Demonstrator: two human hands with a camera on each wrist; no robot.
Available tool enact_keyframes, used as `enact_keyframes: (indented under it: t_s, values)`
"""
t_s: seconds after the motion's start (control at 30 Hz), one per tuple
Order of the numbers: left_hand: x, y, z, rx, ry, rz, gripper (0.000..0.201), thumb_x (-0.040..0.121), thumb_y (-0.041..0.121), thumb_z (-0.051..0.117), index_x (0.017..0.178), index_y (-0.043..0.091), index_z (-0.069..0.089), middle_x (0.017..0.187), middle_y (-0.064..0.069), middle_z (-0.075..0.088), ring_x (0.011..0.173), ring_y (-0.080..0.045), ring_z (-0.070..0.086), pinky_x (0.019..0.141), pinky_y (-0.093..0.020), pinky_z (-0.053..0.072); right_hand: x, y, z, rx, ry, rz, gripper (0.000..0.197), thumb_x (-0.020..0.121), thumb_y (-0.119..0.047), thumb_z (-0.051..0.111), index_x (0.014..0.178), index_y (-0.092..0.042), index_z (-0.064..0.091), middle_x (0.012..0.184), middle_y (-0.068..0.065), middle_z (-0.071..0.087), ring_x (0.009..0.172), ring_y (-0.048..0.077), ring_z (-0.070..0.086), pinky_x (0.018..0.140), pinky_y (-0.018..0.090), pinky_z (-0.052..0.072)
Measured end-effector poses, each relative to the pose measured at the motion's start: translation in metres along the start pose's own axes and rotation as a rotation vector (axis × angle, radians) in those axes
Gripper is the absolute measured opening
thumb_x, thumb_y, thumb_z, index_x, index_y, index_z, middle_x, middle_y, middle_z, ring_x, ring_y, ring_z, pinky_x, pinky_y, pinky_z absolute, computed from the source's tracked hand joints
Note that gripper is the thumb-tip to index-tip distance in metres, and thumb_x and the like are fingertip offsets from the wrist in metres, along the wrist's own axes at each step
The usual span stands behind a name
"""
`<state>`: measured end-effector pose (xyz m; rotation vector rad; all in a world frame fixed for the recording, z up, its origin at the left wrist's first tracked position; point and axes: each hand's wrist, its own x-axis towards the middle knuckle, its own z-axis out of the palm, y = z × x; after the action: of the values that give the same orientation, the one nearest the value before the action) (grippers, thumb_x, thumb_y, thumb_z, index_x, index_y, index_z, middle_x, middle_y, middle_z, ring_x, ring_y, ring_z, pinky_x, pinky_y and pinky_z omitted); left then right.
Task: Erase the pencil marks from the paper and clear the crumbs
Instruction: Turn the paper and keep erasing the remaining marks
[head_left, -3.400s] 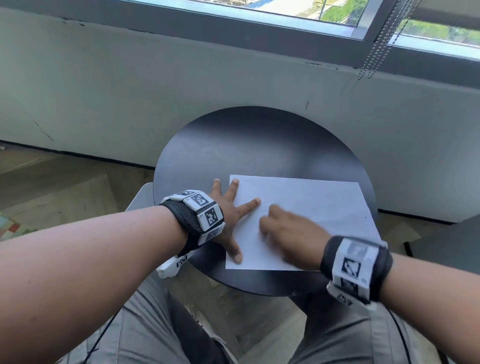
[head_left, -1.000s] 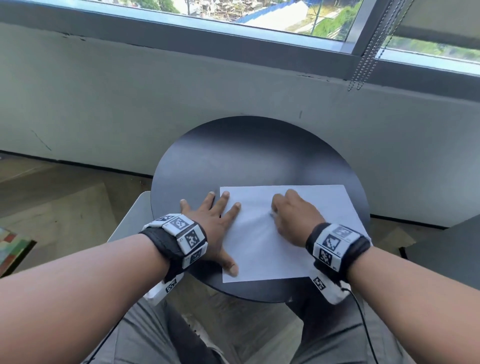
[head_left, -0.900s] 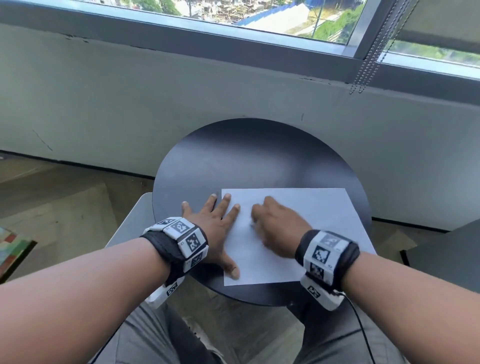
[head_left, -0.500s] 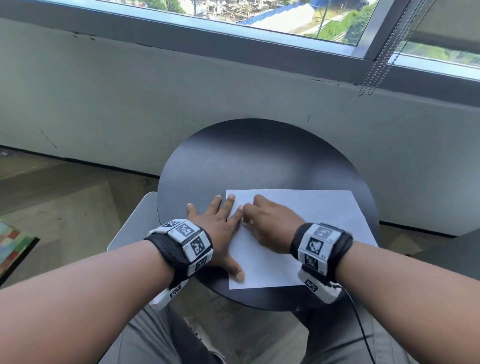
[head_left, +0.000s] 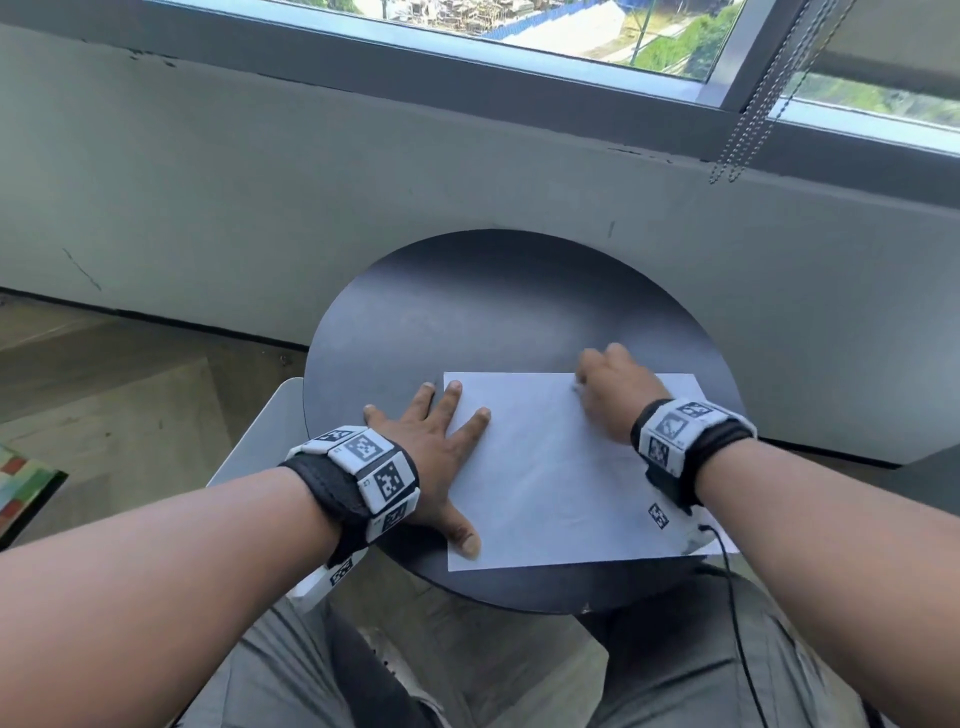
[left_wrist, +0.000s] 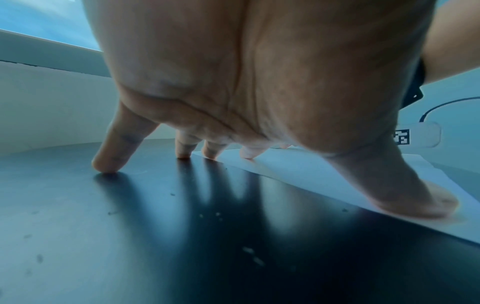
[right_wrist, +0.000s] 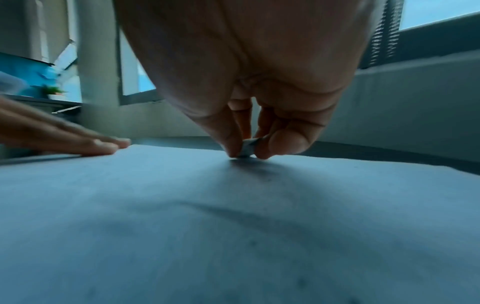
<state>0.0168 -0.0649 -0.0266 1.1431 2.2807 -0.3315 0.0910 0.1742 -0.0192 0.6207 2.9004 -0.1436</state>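
Note:
A white sheet of paper lies on a round black table. My left hand lies flat with fingers spread, pressing the sheet's left edge; in the left wrist view the left hand's fingertips touch table and paper. My right hand is at the sheet's far edge. In the right wrist view the right hand pinches a small white eraser between thumb and fingers, its tip on the paper. Small pale crumbs lie on the table under my left palm.
A grey wall and a window with hanging blind chains stand behind the table. The back of the tabletop is bare black. A white chair sits at the left. A black cable runs from my right wrist over my lap.
My right hand has swept with the eraser from beside the left fingers to the right and to the sheet's far edge. The left hand keeps pressing the sheet's left edge.

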Motion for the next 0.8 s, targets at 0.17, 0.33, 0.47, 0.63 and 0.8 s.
enact_keyframes:
  t_s: [0.17, 0.33, 0.47, 0.63, 0.8]
  values:
    - [0.002, 0.001, 0.0, 0.011, -0.008, -0.005, 0.15, 0.048, 0.092, 0.07, 0.153, 0.041, -0.025, 0.163, 0.0, -0.035, 0.152, -0.029, -0.024, 0.11, -0.08, 0.014, -0.039, -0.03, 0.016, 0.064, -0.104, -0.368, 0.016, 0.097, -0.029, 0.042, 0.105, -0.017, 0.049, 0.103, 0.007, 0.045, 0.081, 0.034, 0.055, 0.074, 0.043, 0.048]
    - [0.001, 0.0, -0.002, 0.014, -0.017, 0.005, 0.148, 0.048, 0.093, 0.068, 0.151, 0.045, -0.026, 0.162, 0.0, -0.036, 0.152, -0.03, -0.025, 0.108, -0.081, 0.016, -0.012, 0.022, 0.007, -0.021, 0.026, -0.048, 0.009, 0.094, -0.014, 0.047, 0.103, -0.011, 0.048, 0.099, 0.011, 0.041, 0.066, 0.033, 0.053, 0.066, 0.045, 0.051]
    - [0.002, 0.002, -0.001, 0.023, -0.003, -0.007, 0.147, 0.045, 0.092, 0.07, 0.149, 0.05, -0.025, 0.162, 0.0, -0.034, 0.153, -0.031, -0.022, 0.106, -0.08, 0.023, -0.033, -0.001, 0.013, 0.003, 0.022, -0.241, 0.014, 0.097, -0.019, 0.044, 0.109, -0.014, 0.048, 0.103, 0.009, 0.042, 0.079, 0.032, 0.053, 0.072, 0.043, 0.049]
    - [0.001, 0.006, -0.006, 0.037, -0.049, -0.009, 0.138, 0.051, 0.09, 0.071, 0.143, 0.061, -0.026, 0.16, -0.004, -0.038, 0.151, -0.035, -0.025, 0.103, -0.077, 0.029, -0.07, -0.028, 0.018, -0.021, -0.126, -0.498, 0.013, 0.096, -0.025, 0.046, 0.107, -0.018, 0.05, 0.103, 0.004, 0.044, 0.089, 0.025, 0.048, 0.076, 0.041, 0.046]
    - [-0.004, 0.01, -0.013, 0.046, -0.056, -0.005, 0.137, 0.054, 0.086, 0.074, 0.147, 0.058, -0.023, 0.162, -0.006, -0.035, 0.151, -0.038, -0.024, 0.106, -0.074, 0.029, -0.046, 0.017, 0.006, 0.031, 0.001, -0.182, 0.007, 0.093, -0.017, 0.047, 0.099, -0.014, 0.049, 0.097, 0.006, 0.041, 0.081, 0.032, 0.052, 0.072, 0.043, 0.05]
